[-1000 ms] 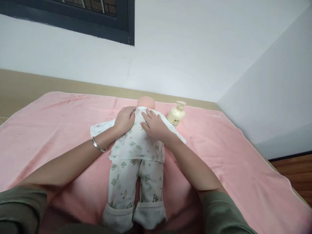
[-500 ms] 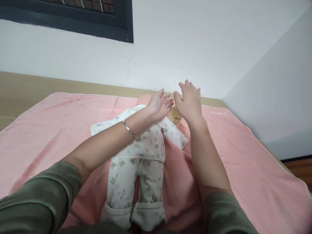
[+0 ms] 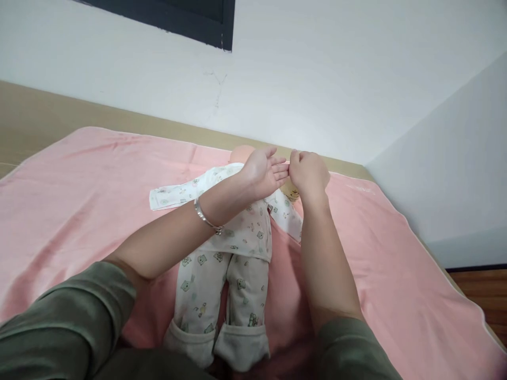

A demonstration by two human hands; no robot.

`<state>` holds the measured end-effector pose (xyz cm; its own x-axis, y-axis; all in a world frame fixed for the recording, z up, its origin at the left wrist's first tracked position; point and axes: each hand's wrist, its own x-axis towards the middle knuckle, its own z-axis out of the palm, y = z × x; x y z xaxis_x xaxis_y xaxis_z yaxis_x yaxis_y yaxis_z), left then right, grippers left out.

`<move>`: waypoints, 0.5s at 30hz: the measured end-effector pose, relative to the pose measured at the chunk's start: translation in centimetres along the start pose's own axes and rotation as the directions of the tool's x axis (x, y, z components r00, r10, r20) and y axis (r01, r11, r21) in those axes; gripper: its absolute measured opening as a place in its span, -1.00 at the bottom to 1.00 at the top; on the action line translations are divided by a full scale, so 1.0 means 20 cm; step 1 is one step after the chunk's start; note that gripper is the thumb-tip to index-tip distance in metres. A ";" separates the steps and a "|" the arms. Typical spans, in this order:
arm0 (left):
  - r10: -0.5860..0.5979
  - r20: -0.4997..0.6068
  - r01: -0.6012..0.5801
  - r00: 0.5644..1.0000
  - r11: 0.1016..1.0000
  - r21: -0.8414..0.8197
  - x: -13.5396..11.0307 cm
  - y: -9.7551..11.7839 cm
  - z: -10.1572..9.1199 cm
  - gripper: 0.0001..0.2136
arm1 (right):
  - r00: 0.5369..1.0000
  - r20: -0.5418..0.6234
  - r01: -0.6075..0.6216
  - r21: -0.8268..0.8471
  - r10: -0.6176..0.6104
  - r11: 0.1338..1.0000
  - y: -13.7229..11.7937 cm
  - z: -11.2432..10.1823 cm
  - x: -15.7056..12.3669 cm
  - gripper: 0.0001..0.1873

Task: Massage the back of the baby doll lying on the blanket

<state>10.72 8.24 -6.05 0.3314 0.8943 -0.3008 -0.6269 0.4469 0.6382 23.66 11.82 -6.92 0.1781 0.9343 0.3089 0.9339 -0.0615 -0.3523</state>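
Note:
My left hand (image 3: 266,173) lies palm up with its fingers stretched out, above the chest of a doll-like figure dressed in a white printed top (image 3: 247,224). Against those fingertips is my right hand (image 3: 309,171), back facing me and fingers curled in; what it holds, if anything, is hidden. Matching printed trousers (image 3: 204,290) with turned-up cuffs cover the figure's legs. A rounded peach-coloured head (image 3: 241,153) shows partly behind my left hand. Below and between my hands is a yellowish container (image 3: 292,191) with a drawn face, mostly covered.
A pink blanket (image 3: 380,253) spreads under the figure over a wooden surface (image 3: 47,100). White walls (image 3: 317,74) rise behind and at the right. A dark window frame (image 3: 190,24) is at the upper left, and brown flooring (image 3: 479,295) shows at the lower right.
My right hand has moved down, and its spread fingers have curled in, meeting my left fingertips. My left hand stays palm up. The camera view has tilted slightly.

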 end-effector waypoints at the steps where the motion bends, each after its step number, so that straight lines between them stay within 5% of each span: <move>1: -0.008 -0.007 0.008 1.000 1.000 0.007 -0.04 0.02 -0.03 -0.43 | 1.000 0.006 -0.021 -0.001 0.021 1.000 -0.01 0.00 0.01 -0.45; 8: -0.030 0.065 0.028 0.997 0.999 0.025 -0.36 0.23 -0.14 -0.43 | 0.995 0.019 -0.101 0.028 0.100 0.995 -0.06 0.00 0.01 -0.57; 15: 0.299 0.214 -0.315 0.930 0.948 0.045 -0.58 0.37 -0.15 -0.45 | 0.998 0.018 -0.066 -0.030 0.067 0.997 -0.04 -0.01 0.01 -0.65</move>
<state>0.04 1.22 0.08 0.2715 0.9604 0.0630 -0.6669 0.1405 0.7318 23.09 12.08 -6.47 0.2346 0.9342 0.2686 0.9289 -0.1340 -0.3452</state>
